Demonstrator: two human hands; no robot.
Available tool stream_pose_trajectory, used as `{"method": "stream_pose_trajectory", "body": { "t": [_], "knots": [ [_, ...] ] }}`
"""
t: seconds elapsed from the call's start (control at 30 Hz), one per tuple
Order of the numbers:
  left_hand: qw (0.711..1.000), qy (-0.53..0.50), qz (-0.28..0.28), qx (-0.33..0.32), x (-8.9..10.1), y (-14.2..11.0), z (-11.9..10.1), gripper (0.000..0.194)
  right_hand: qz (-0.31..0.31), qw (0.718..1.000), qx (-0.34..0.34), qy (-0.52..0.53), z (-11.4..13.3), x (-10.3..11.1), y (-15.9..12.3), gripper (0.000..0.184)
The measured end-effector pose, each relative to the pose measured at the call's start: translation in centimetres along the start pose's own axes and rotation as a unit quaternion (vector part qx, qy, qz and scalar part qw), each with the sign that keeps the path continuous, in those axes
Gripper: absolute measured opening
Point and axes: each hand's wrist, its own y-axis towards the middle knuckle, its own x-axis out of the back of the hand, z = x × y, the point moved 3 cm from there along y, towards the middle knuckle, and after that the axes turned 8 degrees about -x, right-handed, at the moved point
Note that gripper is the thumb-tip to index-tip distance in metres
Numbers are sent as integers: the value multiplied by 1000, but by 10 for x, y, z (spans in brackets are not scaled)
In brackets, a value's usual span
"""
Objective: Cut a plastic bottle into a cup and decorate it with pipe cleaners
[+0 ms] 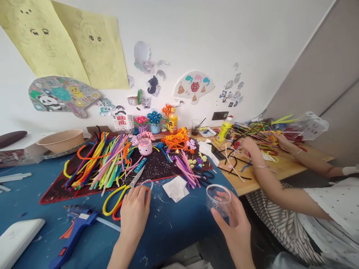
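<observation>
My right hand (235,220) grips a small clear plastic cup (218,198), thumb in front and fingers behind it, just off the table's front edge. My left hand (136,207) is closed, its knuckles toward me, on a thin clear plastic ring (149,184) whose curved edge pokes out past the fingertips; most of it is hidden. Beside that hand lie scissors (116,201) with yellow and orange handles, blades pointing away. A crumpled white tissue (176,188) lies between both hands. Dark-handled scissors (206,177) rest behind the cup.
A blue glue gun (75,228) lies at left near a white box (21,239). Bundles of colourful pipe cleaners (112,160) cover a dark mat, with a pink pot (145,147) and pipe-cleaner flowers (155,117) behind. Another person's arms (266,183) work at right.
</observation>
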Motion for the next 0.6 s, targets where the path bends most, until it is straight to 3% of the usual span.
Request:
{"method": "stream_pose_trajectory", "body": {
  "t": [0.17,0.3,0.5,0.6],
  "knots": [
    [999,-24,22,-39,0,18,5,33,25,999,-17,16,-6,-13,3,59],
    [997,-48,40,-48,0,31,4,33,72,997,-14,30,-1,-39,9,57],
    [994,-106,18,25,10,41,22,32,229,966,-31,115,24,-110,37,62],
    [986,-157,0,53,19,56,32,27,295,948,-2,122,42,-153,57,57]
  ]
}}
